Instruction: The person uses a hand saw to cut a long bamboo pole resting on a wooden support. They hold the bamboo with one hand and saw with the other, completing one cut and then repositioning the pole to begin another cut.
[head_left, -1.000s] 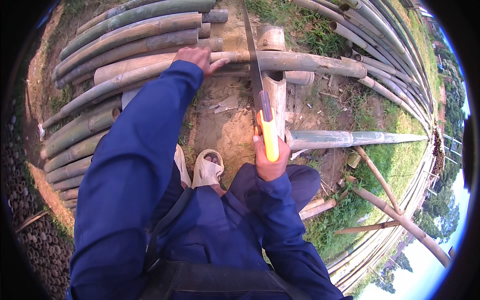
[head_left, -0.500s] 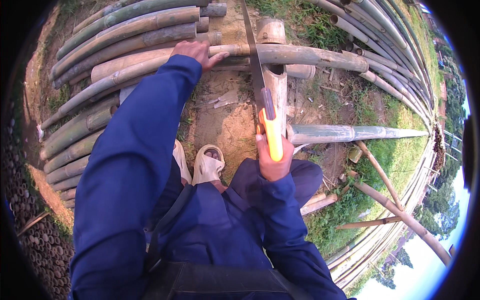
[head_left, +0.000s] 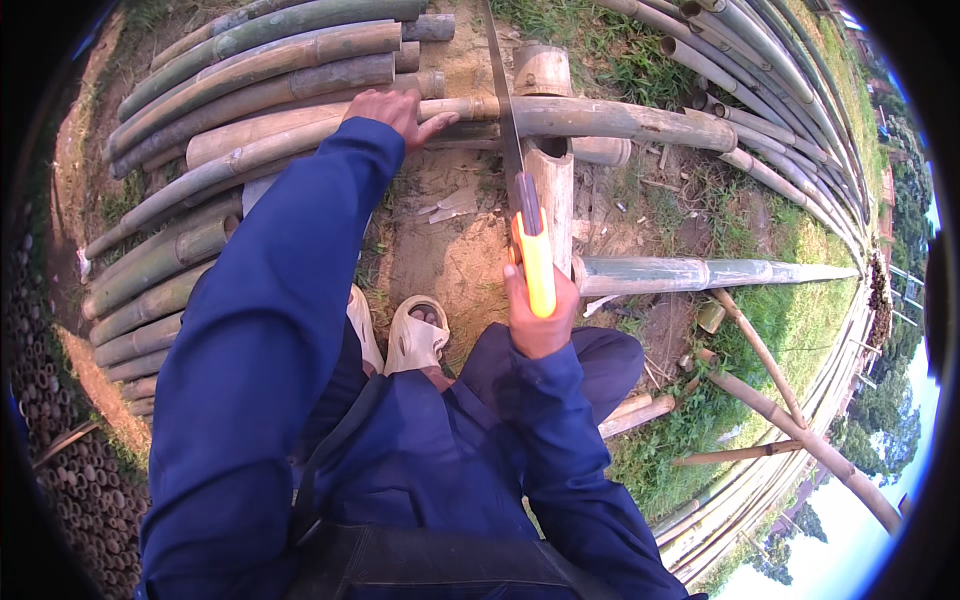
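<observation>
My right hand is wrapped round the orange and black handle of a hand saw. Its long blade points away from me and crosses a bamboo pole near that pole's right end. On the same pole, left of the blade, my left hand is closed, gripping it from above with the thumb along it. Right of the blade lies a thicker bamboo piece, over an upright-lying bamboo log. Where the teeth meet the pole, the depth of any cut is too small to tell.
Cut bamboo lengths are stacked at the left. Long poles lie at the far right, and a green-grey pole stretches right from beside the saw. Crossed bamboo props stand lower right. My sandals rest on sawdust-covered ground.
My right hand and the saw have shifted slightly to the left. The left hand keeps its hold on the pole.
</observation>
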